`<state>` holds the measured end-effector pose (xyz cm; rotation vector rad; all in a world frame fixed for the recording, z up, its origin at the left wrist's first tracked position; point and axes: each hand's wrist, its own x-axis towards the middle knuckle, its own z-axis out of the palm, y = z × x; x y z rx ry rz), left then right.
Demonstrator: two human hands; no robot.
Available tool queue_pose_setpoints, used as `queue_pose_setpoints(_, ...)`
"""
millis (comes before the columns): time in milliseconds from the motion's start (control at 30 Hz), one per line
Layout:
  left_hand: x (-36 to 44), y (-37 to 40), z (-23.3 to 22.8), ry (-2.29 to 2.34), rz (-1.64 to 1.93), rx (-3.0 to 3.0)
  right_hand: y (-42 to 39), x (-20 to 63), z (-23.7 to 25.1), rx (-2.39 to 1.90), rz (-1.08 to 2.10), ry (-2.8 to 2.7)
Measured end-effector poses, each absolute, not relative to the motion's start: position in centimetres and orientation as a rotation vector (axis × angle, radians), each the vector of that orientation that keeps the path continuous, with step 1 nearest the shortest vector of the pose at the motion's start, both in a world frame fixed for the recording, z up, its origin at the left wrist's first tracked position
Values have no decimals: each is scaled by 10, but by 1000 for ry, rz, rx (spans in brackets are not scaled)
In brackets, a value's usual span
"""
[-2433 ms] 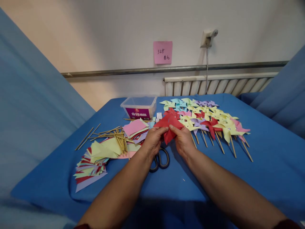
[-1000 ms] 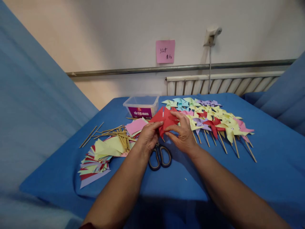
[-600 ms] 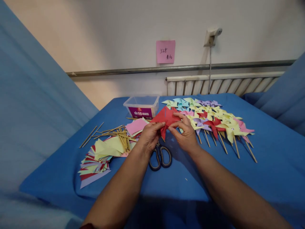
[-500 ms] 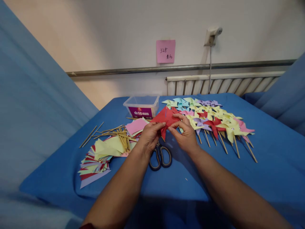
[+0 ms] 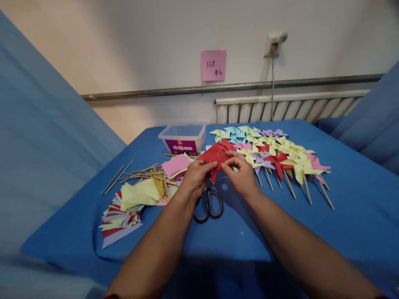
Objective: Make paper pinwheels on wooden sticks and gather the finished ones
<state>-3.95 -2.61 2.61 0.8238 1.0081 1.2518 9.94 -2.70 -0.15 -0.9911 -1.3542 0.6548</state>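
Both hands pinch one red paper square just above the desk: the left hand grips its left side, the right hand folds a corner inward. It has no stick yet. A big batch of finished pinwheels lies to the right (a good share done), while cut paper and sticks wait at left, scissors below.

Bare forearms; dark red sleeve edge at left arm; hands ungloved.
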Motion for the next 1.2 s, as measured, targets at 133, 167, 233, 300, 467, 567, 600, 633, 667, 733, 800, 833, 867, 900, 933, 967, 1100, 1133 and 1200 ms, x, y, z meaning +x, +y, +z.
queue_pose_setpoints(133, -39, -28, 28, 1036, 1251, 834, -27, 100, -1, -1010, 620, -1378)
queue_pose_setpoints(167, -39, -28, 28, 1043, 1251, 835, -27, 100, -1, -1016, 615, -1384)
queue_pose_setpoints(233, -38, -29, 29, 1039, 1245, 828, -26, 101, -1, -1027, 615, -1400)
queue_pose_setpoints(300, -38, -30, 30, 1021, 1237, 825, -26, 101, -1, -1034, 622, -1415)
queue_pose_setpoints(467, -37, -30, 30, 1027, 1229, 842, -24, 102, -1, -1039, 638, -1431)
queue_pose_setpoints(567, -37, -30, 30, 1059, 1232, 846, -24, 102, 0, -1038, 650, -1439)
queue_pose_setpoints(600, -37, -30, 30, 1067, 1230, 849, -24, 102, 0, -1038, 650, -1441)
queue_pose_setpoints(633, -37, -31, 30, 1073, 1229, 852, -24, 102, 0, -1038, 649, -1442)
queue_pose_setpoints(667, -37, -31, 30, 1076, 1228, 856, -24, 102, 0, -1038, 648, -1441)
queue_pose_setpoints(733, -37, -31, 31, 1074, 1222, 861, -24, 102, 1, -1039, 647, -1437)
queue_pose_setpoints(800, -37, -30, 31, 1072, 1216, 863, -24, 102, 0, -1039, 651, -1432)
queue_pose_setpoints(833, -37, -30, 31, 1074, 1214, 864, -24, 102, 0, -1039, 653, -1428)
queue_pose_setpoints(867, -37, -30, 31, 1076, 1213, 866, -24, 102, 0, -1039, 656, -1424)
queue_pose_setpoints(900, -36, -30, 31, 1078, 1213, 868, -24, 101, 0, -1039, 660, -1422)
queue_pose_setpoints(933, -36, -30, 32, 1079, 1215, 871, -24, 101, -1, -1037, 665, -1421)
queue_pose_setpoints(967, -36, -31, 32, 1079, 1217, 872, -23, 101, -1, -1035, 668, -1421)
queue_pose_setpoints(1100, -36, -31, 32, 1077, 1212, 863, -23, 101, -3, -1030, 678, -1421)
queue_pose_setpoints(1133, -36, -31, 32, 1078, 1211, 864, -23, 101, -3, -1028, 681, -1418)
queue_pose_setpoints(1200, -35, -31, 32, 1076, 1214, 868, -22, 100, -4, -1022, 687, -1412)
